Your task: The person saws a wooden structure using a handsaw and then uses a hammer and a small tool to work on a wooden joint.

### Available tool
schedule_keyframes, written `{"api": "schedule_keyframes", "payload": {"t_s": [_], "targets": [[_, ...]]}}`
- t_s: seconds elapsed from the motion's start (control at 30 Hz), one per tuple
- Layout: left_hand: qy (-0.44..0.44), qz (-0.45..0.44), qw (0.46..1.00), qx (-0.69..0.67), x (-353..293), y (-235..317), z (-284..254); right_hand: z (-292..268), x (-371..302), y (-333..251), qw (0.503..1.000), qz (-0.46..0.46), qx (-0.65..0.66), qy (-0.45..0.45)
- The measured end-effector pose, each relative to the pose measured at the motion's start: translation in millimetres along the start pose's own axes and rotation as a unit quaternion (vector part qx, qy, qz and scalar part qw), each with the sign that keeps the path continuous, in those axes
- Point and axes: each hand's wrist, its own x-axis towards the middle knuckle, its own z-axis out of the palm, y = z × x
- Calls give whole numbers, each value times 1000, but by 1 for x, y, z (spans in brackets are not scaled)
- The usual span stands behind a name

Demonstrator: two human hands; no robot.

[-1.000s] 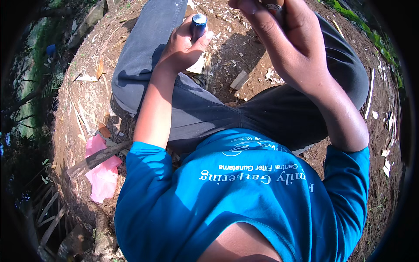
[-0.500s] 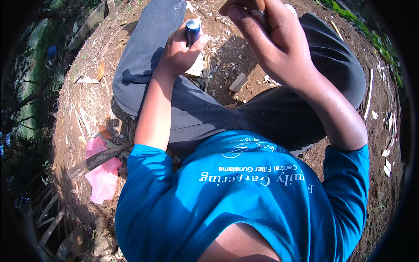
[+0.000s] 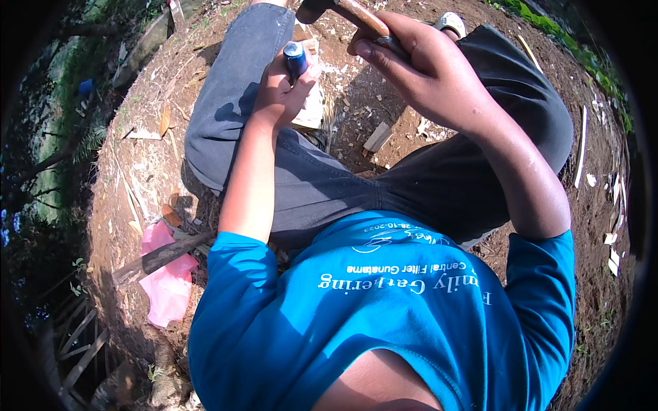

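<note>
My left hand is wrapped round the blue handle of a chisel, whose pale, flat butt end points up. Its blade is hidden below my fist. Under that hand lies a pale block of wood, partly covered by my fingers and trouser leg. Higher up and to the right, my right hand grips a hammer by its wooden handle. The dark hammer head sits at the top edge, up and to the right of the chisel's butt, apart from it.
I sit on bare earth with my legs bent apart. Wood chips and a small offcut lie between them. On the left a stick rests across a pink plastic sheet. Dry leaves and pale wood strips are scattered on both sides.
The hammer has come further into view at the top edge, its head now showing as my right hand turned and lowered slightly. My left hand still holds the chisel, having shifted a little.
</note>
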Motion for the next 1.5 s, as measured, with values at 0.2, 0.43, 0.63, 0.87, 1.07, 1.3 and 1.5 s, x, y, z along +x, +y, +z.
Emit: {"api": "schedule_keyframes", "payload": {"t_s": [0.2,0.43,0.63,0.87,1.07,1.3,1.5], "targets": [[-16,74,997,28,12,2,0,-2,3,9,1000,4,-1,-21],[3,16,990,138,16,18,16,-20,2,-2,997,53,31,-36],[-84,-10,975,205,27,36,24,-7,-16,12,998,61,27,-9],[-75,-21,978,195,25,27,23,-8,-15,1,994,42,78,57],[-35,16,984,172,15,26,13,-9,-6,-11,988,57,126,73],[-13,40,977,208,12,8,8,-4,0,-5,989,83,108,50],[-19,59,978,198,13,19,8,12,5,8,995,96,6,-3]]}}
